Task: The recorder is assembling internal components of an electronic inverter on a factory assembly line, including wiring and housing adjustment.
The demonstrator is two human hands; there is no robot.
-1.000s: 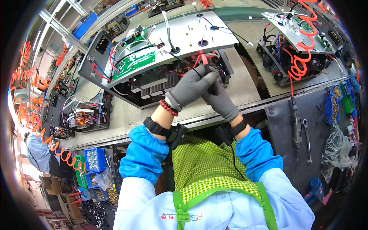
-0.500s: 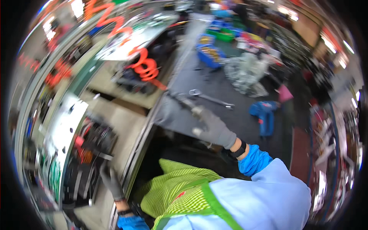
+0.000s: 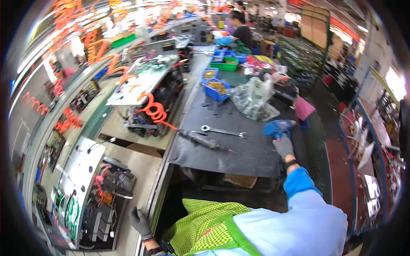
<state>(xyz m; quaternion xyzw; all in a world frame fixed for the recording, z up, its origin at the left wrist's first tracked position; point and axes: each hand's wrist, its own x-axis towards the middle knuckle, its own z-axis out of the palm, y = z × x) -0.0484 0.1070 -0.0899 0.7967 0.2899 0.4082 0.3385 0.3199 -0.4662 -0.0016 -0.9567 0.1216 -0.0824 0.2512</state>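
At the right of the dark bench mat, my right hand (image 3: 283,148), in a grey glove, is closed round the handle of a blue power drill (image 3: 278,127). My left hand (image 3: 140,222), also gloved, is at the lower left beside the bench's metal edge; it holds nothing and its fingers are loosely apart. Left of the drill lies a combination wrench (image 3: 224,131). Nearer to me rests a slim air screwdriver (image 3: 204,140), joined to an orange coiled hose (image 3: 154,112). Left of my left hand stands an opened electronic unit (image 3: 104,205) with wiring and boards.
Blue bins of brass-coloured parts (image 3: 216,88), a green bin (image 3: 225,65) and a clear plastic bag (image 3: 255,100) sit farther back on the mat. A pink sheet (image 3: 303,108) hangs at its right edge. A person (image 3: 242,34) works at the far end. Racks (image 3: 369,149) stand at right.
My right hand has moved right, from beside the air screwdriver to the drill, and gripped it. The screwdriver now lies on the mat. The view has tilted up, showing more of the far end.
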